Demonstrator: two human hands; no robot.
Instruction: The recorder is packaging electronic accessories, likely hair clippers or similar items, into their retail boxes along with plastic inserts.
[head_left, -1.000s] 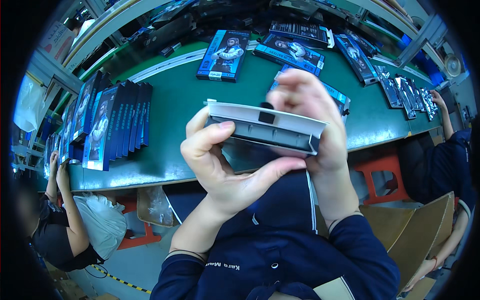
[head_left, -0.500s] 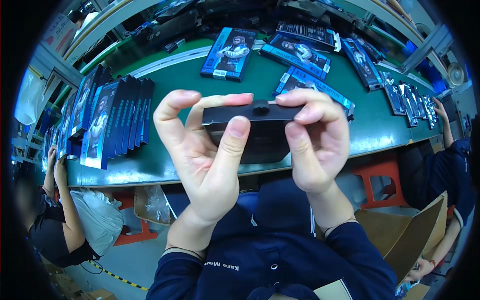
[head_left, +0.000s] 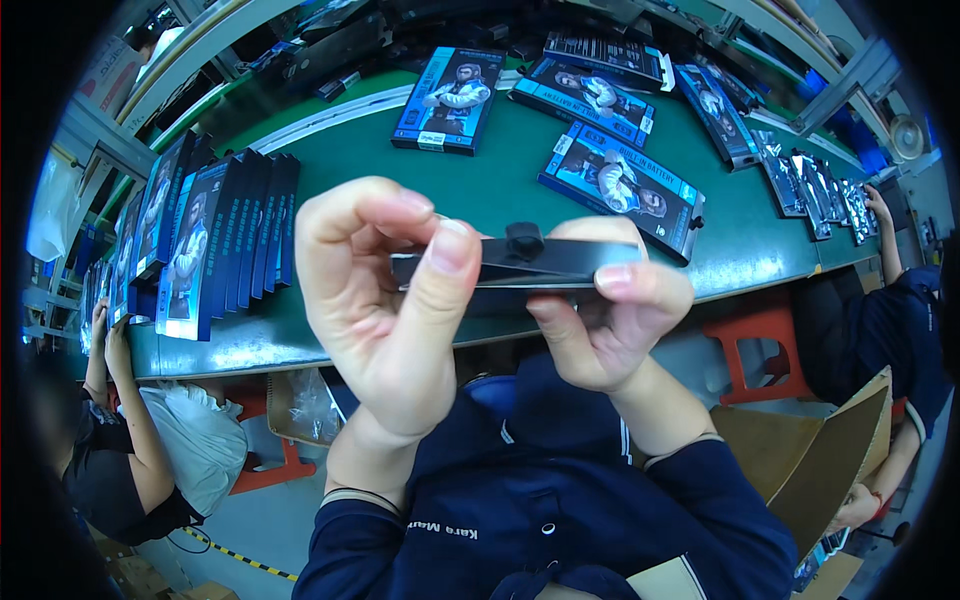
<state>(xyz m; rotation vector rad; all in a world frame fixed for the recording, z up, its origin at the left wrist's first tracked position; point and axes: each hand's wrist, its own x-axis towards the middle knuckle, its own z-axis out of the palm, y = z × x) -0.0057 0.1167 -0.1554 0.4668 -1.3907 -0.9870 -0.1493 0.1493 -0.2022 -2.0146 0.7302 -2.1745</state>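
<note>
Between my hands, above the front edge of the table, is a flat dark box (head_left: pixel 565 256) seen almost end-on. A small round black tab (head_left: pixel 524 240) stands up at the middle of its end, and a thin gap shows along the end flap. My left hand (head_left: pixel 385 310) grips the left end, its thumb pressed on the near side and its fingers curled behind. My right hand (head_left: pixel 615 325) grips the right end, with one fingertip against the end panel and the thumb below. The rest of the box is hidden behind my hands.
Blue-and-black picture boxes (head_left: pixel 450 100) lie on the green table (head_left: pixel 350 155). A row of upright boxes (head_left: pixel 195 250) stands at the left. Silvery packets (head_left: pixel 815 195) lie at the right. Co-workers sit on both sides, near an open carton (head_left: pixel 835 460) at the lower right.
The box has tilted so that it looks thinner, and a gap now shows at its end flap. My right hand's fingers have shifted from its top edge toward the lower right end.
</note>
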